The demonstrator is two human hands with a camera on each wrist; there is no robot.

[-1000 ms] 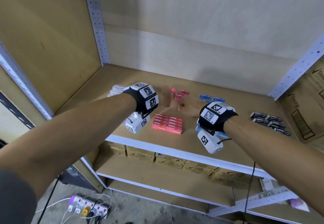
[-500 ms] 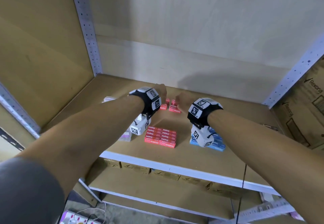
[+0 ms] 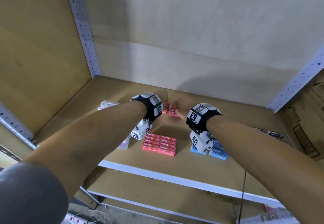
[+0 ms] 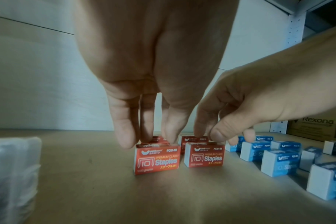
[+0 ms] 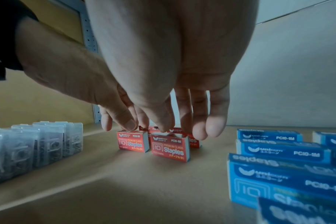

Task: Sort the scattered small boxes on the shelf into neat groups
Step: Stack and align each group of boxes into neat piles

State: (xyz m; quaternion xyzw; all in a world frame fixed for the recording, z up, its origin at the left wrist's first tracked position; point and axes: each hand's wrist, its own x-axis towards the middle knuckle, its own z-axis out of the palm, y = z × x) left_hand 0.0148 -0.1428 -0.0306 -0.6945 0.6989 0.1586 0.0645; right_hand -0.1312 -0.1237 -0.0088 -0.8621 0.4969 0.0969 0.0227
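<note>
1. Red boxes [image 4: 157,157] at the back of the shelf [image 3: 201,164] are pinched from above: one by the left hand [image 4: 152,84], its neighbour by the right hand [image 4: 246,104].
2. The small boxes can be tipped or dropped if the pinches are shallow.
3. The neat red group [image 3: 159,144] in front can be disturbed by a careless placing.

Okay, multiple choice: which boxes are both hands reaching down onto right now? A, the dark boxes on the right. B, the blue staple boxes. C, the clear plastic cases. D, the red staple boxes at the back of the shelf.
D: the left hand and right hand both have fingertips on the loose red staple boxes.
</note>
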